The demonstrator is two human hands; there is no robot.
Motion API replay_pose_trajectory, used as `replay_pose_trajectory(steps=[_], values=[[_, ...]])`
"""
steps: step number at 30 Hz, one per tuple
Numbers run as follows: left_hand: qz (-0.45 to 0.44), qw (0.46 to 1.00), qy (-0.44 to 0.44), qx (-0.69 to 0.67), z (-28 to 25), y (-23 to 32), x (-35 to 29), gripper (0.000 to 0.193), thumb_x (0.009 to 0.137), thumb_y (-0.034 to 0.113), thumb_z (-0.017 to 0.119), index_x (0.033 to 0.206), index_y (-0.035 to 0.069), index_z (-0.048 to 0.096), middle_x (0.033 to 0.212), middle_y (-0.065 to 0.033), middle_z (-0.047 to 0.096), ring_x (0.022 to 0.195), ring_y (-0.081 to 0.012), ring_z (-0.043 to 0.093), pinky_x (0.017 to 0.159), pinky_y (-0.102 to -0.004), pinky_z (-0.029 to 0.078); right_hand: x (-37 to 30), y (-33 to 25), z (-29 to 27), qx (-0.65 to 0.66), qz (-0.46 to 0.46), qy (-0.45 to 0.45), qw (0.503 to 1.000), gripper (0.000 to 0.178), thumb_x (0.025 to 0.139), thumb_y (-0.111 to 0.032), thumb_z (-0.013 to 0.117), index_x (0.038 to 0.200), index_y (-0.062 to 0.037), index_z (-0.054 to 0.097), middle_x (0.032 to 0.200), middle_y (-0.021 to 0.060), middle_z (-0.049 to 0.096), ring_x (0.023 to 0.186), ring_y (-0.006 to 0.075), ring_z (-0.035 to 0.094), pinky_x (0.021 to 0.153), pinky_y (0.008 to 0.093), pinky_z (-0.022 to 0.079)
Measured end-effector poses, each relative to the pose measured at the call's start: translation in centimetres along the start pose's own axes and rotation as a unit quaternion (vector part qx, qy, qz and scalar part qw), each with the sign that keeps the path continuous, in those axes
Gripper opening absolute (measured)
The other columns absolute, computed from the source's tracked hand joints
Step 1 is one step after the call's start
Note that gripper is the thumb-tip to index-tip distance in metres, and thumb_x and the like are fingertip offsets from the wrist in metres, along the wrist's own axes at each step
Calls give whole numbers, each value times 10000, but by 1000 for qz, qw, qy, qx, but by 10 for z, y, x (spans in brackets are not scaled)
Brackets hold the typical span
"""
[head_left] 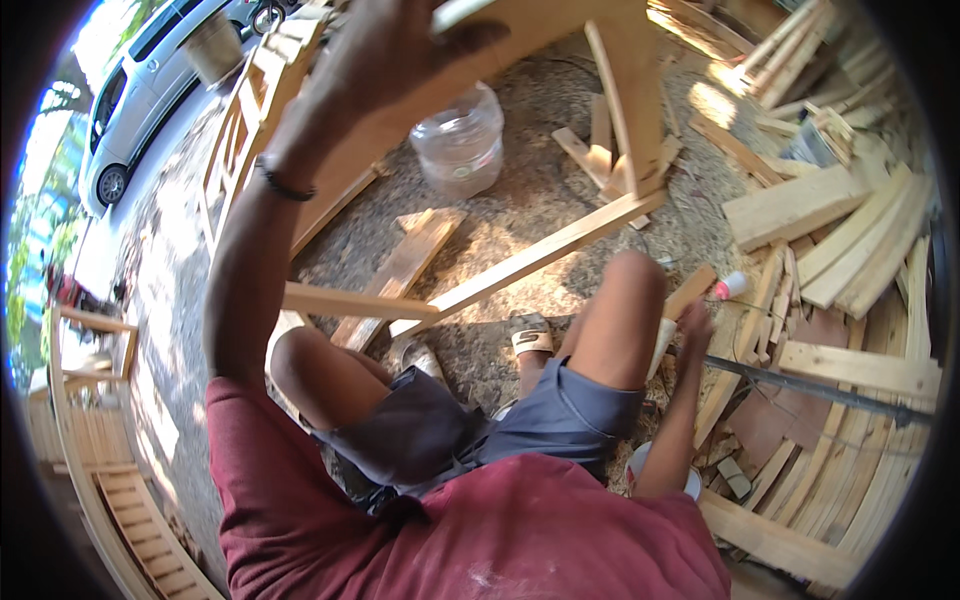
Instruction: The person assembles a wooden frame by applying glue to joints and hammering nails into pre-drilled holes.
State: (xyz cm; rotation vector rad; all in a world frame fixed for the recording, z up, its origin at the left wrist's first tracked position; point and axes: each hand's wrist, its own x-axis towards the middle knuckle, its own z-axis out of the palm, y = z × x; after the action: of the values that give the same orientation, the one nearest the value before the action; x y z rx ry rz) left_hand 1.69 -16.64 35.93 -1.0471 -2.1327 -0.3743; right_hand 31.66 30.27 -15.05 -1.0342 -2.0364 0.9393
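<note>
A pale wooden frame leans over the ground between my knees, its wide board crossing the top of the view. Against that board lies my left hand, gripping it with the thumb stretched to the right; the other fingers run toward the top edge and hardly show. Beside my right knee, my right hand is closed and slightly blurred. What it holds, if anything, I cannot make out. A small white bottle with a red-pink end lies just beyond it.
A clear plastic container stands behind the frame on the sawdust-covered ground. Loose boards and offcuts pile up on the right, crossed by a dark bar. A white bucket sits by my right elbow. A silver car is at far left.
</note>
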Motion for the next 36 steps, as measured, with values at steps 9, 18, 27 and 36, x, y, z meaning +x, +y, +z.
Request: replay_pose_trajectory(steps=[9,18,27,36], values=[[-125,941,280,-146,-120,-116,-94,435,889,449,684,1023,51,570,789,-45,575,755,-116,526,689,-265,458,68,-383,17,608,44,-196,768,935,891,-749,366,1483,-26,318,1540,203,315,1421,342,311,1145,481,267],[-231,751,616,66,-53,-193,-258,557,1016,565,338,887,78,576,691,-71,510,681,-198,575,668,-351,526,4,-457,40,647,-71,48,758,803,943,-704,224,1245,-26,530,1196,154,565,1110,300,572,976,457,456],[-291,694,540,-377,-83,-100,-301,475,1031,516,251,729,157,328,679,-82,530,601,-199,558,593,-360,522,-5,-378,52,683,-258,-207,652,978,738,-913,348,976,-1,609,829,121,600,777,239,573,739,380,425],[-301,720,524,-341,-89,-95,-325,425,1032,444,274,733,149,338,690,-79,491,604,-215,520,643,-356,467,-15,-370,47,664,-312,-264,626,1060,649,-947,455,1029,31,606,864,152,595,803,240,547,777,372,396]])
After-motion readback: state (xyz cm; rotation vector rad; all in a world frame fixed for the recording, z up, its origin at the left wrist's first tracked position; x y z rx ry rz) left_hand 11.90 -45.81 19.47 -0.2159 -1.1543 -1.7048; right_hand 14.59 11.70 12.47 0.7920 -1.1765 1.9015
